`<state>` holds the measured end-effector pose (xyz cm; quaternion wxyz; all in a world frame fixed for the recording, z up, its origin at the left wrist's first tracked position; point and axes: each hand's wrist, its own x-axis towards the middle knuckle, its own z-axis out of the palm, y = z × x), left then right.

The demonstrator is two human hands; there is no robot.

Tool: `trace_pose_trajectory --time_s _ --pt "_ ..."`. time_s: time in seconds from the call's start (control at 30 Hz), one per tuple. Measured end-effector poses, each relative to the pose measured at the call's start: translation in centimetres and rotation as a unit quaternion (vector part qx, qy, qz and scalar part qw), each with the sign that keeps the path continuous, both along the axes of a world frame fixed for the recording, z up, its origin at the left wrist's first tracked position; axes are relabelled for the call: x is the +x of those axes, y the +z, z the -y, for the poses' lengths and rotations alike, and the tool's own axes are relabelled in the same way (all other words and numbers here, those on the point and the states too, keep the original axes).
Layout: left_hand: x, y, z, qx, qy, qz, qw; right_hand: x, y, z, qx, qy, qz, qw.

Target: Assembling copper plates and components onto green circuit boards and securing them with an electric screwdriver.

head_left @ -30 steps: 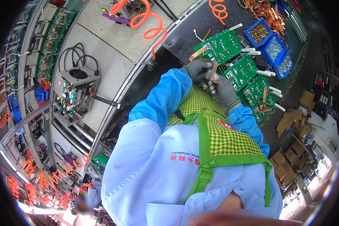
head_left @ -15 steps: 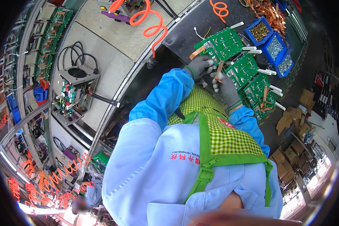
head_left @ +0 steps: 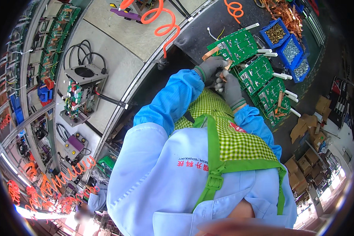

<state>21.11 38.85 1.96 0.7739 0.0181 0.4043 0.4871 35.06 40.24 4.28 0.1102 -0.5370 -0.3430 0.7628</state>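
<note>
Both my hands wear grey gloves and meet at the near edge of the green circuit boards. My right hand (head_left: 231, 89) is closed on a bent copper strip (head_left: 224, 73), held upright by its lower part. My left hand (head_left: 211, 67) is closed, with its fingertips at the strip's upper end; anything small inside those fingers is hidden. Just beyond lies the far circuit board (head_left: 242, 44), with another copper strip (head_left: 211, 52) at its left corner. Nearer me on the right are a middle circuit board (head_left: 257, 71) and a near circuit board (head_left: 272, 94) with copper strips across it.
Blue bins of brass-coloured screws (head_left: 274, 34) and silvery hardware (head_left: 291, 52) stand right of the boards. Behind them is a pile of copper strips (head_left: 285, 15). A coiled orange hose (head_left: 167, 29) hangs at the bench edge. A metal fixture (head_left: 83, 92) sits on the left table.
My hands have come closer together, and the copper strip has drawn slightly away from the far board, toward my left fingers. The whole view has shifted slightly.
</note>
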Motion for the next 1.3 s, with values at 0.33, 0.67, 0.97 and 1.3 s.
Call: trace_pose_trajectory --time_s 0.33,0.67,0.97,1.3 --pt "0.0 1.2 -1.5 0.078 -0.114 -0.261 0.956 -0.5 0.4 -0.6 0.011 0.025 0.036 0.999" --pt "1.6 0.8 -1.5 0.026 -0.042 -0.197 0.979 8.1 11.2 -9.7 0.193 0.208 0.026 0.958" --pt "1.3 -0.6 -1.2 -0.013 -0.053 -0.200 0.978 27.2 11.8 -27.9 0.371 -0.032 0.243 0.896" --pt "-0.1 0.9 -2.3 -0.035 -0.156 -0.201 0.967 35.7 -4.9 -39.3 0.500 0.168 0.528 0.666"
